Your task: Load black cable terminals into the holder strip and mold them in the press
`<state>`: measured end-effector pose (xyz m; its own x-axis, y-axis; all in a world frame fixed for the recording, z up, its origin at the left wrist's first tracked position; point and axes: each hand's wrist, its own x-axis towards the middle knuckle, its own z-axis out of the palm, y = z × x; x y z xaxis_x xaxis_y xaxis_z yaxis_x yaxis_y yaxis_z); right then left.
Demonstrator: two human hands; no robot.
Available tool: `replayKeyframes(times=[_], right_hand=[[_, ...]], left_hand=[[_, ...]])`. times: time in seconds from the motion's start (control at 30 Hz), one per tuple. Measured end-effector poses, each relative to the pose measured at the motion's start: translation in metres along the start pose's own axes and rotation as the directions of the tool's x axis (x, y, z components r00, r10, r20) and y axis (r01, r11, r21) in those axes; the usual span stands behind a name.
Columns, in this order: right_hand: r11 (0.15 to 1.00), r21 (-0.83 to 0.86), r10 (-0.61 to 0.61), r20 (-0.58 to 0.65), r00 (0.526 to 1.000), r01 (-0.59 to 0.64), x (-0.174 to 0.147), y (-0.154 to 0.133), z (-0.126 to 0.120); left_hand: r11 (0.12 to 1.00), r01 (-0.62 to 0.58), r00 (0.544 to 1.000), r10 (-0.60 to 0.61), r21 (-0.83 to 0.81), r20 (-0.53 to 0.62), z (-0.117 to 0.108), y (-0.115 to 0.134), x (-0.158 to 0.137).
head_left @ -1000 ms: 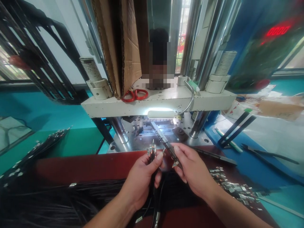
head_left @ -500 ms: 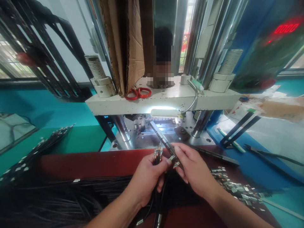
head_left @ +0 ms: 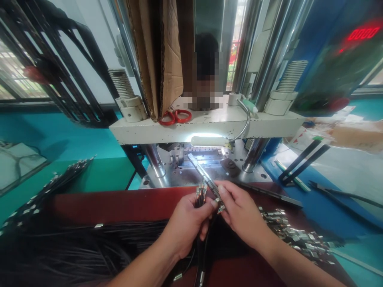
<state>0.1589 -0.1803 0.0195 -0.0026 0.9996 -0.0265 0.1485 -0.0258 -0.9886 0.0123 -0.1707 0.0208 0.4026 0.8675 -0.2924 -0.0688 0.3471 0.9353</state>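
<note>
Gripping a bundle of thin black cables with silver metal ends (head_left: pixel 201 192), the left hand (head_left: pixel 191 223) has its fingers wrapped round them, the tips pointing up above the thumb. The right hand (head_left: pixel 239 207) is clamped on the lower end of a long, narrow, dark metal bar with a bright silver upper part (head_left: pixel 203 173), which slants up and away to the left. Between the two hands, small silver metal terminals (head_left: pixel 220 209) show beside the left thumb and the bar's lower end; whether they touch the bar cannot be told.

The hands are close together over a dark red tabletop (head_left: pixel 119 207). A broad heap of black cables (head_left: pixel 89 255) spreads over its left side, and a cluster of silver cable ends (head_left: pixel 299 235) lies beyond the right forearm. Another long dark bar (head_left: pixel 278 196) lies just behind the right hand.

Beyond the bar's tip is the flat steel base (head_left: pixel 191 181) of a press, lit by a white tube-shaped lamp (head_left: pixel 209 141) at the front of an off-white metal crossbeam (head_left: pixel 143 133). Red-handled scissors (head_left: pixel 183 116) rest on that crossbeam, beside folded brown cardboard (head_left: pixel 172 59).
</note>
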Motion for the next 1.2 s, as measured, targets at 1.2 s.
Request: replayKeyframes(times=[1.2], right_hand=[[0.967, 0.206, 0.140, 0.069, 0.988, -0.151, 0.002, 0.002, -0.001]], left_hand=[[0.970, 0.086, 0.996, -0.092, -0.228, -0.013, -0.012, 0.006, 0.001]])
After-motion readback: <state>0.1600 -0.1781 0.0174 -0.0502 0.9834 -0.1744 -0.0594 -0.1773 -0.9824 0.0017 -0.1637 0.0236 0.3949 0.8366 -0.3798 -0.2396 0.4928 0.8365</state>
